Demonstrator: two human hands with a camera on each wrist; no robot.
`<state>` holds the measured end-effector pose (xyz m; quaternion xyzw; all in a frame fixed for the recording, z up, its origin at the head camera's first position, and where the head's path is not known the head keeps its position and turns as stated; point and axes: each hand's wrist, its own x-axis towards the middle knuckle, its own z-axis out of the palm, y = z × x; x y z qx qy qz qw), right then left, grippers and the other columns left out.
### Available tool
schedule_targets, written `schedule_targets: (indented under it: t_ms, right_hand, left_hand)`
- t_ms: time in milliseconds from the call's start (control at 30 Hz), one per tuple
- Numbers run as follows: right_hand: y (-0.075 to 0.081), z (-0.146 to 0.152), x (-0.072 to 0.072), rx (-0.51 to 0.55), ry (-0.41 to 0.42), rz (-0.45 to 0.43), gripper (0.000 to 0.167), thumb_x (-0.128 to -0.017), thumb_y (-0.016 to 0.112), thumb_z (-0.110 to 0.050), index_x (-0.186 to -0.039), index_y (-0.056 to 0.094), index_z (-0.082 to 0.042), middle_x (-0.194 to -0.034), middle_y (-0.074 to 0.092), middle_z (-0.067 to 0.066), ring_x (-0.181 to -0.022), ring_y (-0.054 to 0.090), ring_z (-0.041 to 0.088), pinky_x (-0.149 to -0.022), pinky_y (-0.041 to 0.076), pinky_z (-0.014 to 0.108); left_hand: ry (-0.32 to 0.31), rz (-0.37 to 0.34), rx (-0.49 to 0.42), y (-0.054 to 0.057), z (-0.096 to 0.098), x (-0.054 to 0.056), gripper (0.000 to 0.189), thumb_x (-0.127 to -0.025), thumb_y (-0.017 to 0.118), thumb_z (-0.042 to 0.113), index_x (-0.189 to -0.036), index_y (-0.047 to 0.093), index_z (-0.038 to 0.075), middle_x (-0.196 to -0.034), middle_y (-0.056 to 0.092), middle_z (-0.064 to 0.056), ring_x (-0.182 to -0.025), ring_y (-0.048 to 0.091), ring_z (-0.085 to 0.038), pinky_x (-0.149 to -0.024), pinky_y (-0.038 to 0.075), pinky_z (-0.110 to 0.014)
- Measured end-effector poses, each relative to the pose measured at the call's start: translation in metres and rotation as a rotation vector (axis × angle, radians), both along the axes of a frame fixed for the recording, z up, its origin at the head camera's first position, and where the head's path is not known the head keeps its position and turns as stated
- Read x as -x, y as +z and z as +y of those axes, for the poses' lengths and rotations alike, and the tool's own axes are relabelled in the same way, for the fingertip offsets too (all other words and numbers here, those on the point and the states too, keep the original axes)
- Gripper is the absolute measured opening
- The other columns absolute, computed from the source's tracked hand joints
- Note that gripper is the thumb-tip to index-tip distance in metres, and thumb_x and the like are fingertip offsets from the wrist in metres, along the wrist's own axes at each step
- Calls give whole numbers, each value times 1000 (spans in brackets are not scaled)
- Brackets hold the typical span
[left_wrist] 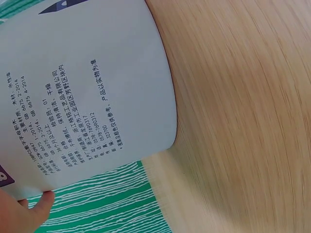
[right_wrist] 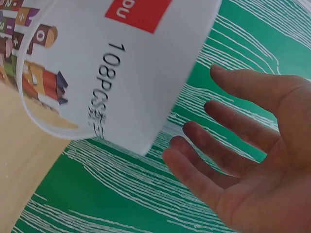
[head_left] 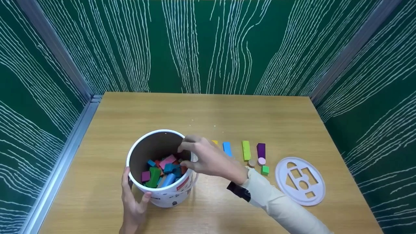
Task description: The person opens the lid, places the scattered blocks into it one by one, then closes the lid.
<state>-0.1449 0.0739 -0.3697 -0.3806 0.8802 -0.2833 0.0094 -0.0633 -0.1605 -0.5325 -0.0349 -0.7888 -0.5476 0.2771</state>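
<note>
A white bucket (head_left: 172, 200) with printed sides stands on the table, holding several coloured wooden blocks (head_left: 162, 172). My left hand (head_left: 134, 203) grips its near left side at the rim, fingers along the wall and thumb on the front. In the left wrist view, part of that hand (left_wrist: 26, 213) shows against the bucket's printed wall (left_wrist: 97, 87). Over the right rim, my right hand (head_left: 203, 156) reaches toward the opening with loosely bent fingers. The right wrist view shows this hand (right_wrist: 238, 155) spread beside the bucket (right_wrist: 141, 73), nothing between its fingers.
Right of the bucket lie a blue block (head_left: 227, 148), a lime block (head_left: 246, 150), a purple block (head_left: 261, 150), a green cube (head_left: 265, 170) and a pink round block (head_left: 261, 161). A white lid with shaped holes (head_left: 317, 195) lies further right. Green walls (head_left: 227, 65) surround the table (head_left: 208, 110).
</note>
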Motion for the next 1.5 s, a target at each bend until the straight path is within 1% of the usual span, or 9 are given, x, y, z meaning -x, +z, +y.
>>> schedule_targets:
  t_ms: [233,433,500,567,767,967,1167,1333,1500]
  right_hand:
    - [-1,20,4,42,-71,61,24,-82,73,-17,-105,69,-10,-109,60,6,-99,56,19,-83,52,29]
    - [-10,34,10,54,-160,77,24,-80,75,-14,-103,69,-11,-108,62,5,-98,57,19,-83,52,28]
    - [-15,39,12,54,-187,71,24,-79,76,-14,-102,69,-11,-106,62,5,-96,57,19,-81,53,27]
    - [-20,42,14,56,-209,66,24,-78,76,-13,-101,70,-11,-104,61,5,-94,57,19,-80,53,27]
    - [-38,51,21,60,-280,29,22,-77,77,-14,-98,71,-10,-101,62,4,-92,58,20,-80,53,27]
    - [-59,55,27,63,-314,-12,20,-77,77,-10,-96,70,-7,-102,63,7,-91,60,22,-76,55,31]
    - [-82,54,33,10,-357,-34,22,-77,75,-7,-98,70,-5,-102,61,10,-90,60,23,-74,55,29]
    - [-100,56,37,-14,-375,-58,21,-76,75,-7,-97,70,-6,-99,61,10,-84,59,21,-65,53,25]
    - [-117,59,40,3,-369,-52,21,-74,75,-3,-93,70,-2,-95,62,10,-82,59,23,-64,53,30]
  left_hand:
    - [-12,-11,-19,1,-1,0,86,-78,63,11,-151,18,14,-153,22,-15,-138,24,-27,-109,23,-55]
    - [-27,41,-16,-2,-4,0,86,-76,65,11,-149,20,6,-152,24,-18,-138,26,-17,-110,24,-29]
    - [-32,61,-13,-3,-5,1,87,-75,65,9,-149,20,3,-151,25,-19,-137,27,-16,-109,24,-23]
    - [-35,68,-16,-3,-6,1,88,-73,65,7,-149,20,2,-151,25,-19,-137,27,-17,-109,25,-23]
    - [-34,52,-18,-3,-6,2,86,-76,65,12,-149,20,4,-152,25,-17,-138,26,-15,-109,25,-22]
    - [-33,60,-24,-3,-6,2,85,-77,66,13,-149,20,3,-152,25,-17,-137,27,-19,-108,26,-23]
    - [-27,49,-19,-4,-5,2,87,-75,66,11,-149,21,4,-152,26,-16,-137,28,-22,-108,26,-23]
    - [-32,33,-14,-3,-3,2,88,-76,66,13,-150,19,6,-154,24,-13,-138,26,-18,-108,26,-23]
    - [-30,39,-24,-4,-3,1,87,-76,66,14,-149,21,5,-153,24,-14,-138,26,-18,-109,26,-25]
